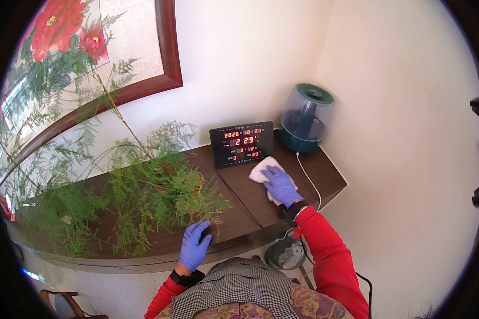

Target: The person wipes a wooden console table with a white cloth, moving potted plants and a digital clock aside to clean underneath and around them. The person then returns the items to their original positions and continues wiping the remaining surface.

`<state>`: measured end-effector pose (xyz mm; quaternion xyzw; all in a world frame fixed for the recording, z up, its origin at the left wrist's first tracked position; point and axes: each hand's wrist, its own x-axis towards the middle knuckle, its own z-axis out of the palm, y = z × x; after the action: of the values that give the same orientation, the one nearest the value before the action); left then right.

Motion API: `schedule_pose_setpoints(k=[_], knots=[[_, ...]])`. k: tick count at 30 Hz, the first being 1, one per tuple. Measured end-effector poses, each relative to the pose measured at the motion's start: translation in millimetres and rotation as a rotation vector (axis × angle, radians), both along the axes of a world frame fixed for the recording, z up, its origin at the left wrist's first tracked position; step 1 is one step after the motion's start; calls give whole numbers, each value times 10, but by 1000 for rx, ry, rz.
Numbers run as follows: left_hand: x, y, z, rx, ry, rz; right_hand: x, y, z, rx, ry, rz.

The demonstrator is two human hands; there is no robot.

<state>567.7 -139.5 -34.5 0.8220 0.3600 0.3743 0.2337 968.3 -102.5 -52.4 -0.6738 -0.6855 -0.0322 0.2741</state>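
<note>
My right hand (282,186), in a purple glove, presses a folded white cloth (263,169) against the dark wooden cabinet top (239,181). The cloth lies just in front of a black digital clock (242,144) with lit red digits, which leans at the back. Behind my right hand, in the corner, stands a humidifier (307,117) with a clear tank and green base. My left hand (194,245), also gloved in purple, is at the cabinet's front edge with fingers slightly curled and nothing in it. Feathery asparagus fern fronds (199,195) reach close to its fingertips.
A white cable (309,179) runs from the humidifier over the cabinet edge. A black cord (239,199) crosses the top from the clock. Below stands a lined waste bin (286,254). A framed flower painting (169,75) hangs at left; a wooden chair (70,299) is lower left.
</note>
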Motion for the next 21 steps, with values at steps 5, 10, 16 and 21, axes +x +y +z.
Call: schedule_pose_setpoints(k=[5, 10, 16, 21], knots=[[0, -31, -17, 23, 9, 2, -358, -311, 12, 32, -47, 225], [40, -44, -32, 29, 2, 33, 143, -456, 41, 4, -30, 154], [84, -45, -66, 78, 42, 65, 577, -118, -70, -79, 8, -44], [122, -73, -106, 97, 47, 122, 362, -93, -53, -53, -37, 54]])
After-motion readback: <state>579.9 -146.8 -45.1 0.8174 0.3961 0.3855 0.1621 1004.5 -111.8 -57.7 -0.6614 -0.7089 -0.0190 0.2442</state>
